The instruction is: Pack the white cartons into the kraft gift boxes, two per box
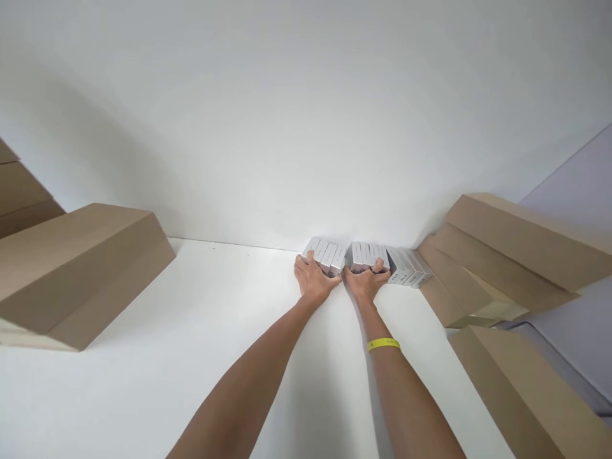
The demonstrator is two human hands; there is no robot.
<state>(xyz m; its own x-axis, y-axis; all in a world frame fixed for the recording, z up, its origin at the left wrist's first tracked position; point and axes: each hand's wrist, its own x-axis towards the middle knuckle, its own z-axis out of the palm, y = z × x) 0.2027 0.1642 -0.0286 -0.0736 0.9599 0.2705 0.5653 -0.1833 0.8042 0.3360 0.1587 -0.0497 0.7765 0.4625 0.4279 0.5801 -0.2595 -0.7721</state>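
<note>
My left hand is closed round a row of several small white boxes, thumb and fingers at its two ends. Close beside it, my right hand grips a second row of small white boxes in the same way. A narrow gap parts the two rows, and both are against the white wall. Right of my right hand stand more small white boxes with dark print on their near faces. My palms hide the lower fronts of the held boxes.
A long brown carton lies on the white surface at left, with stacked cartons behind it. Several brown cartons lean at the right, and another carton is nearer. The white wall rises behind the boxes.
</note>
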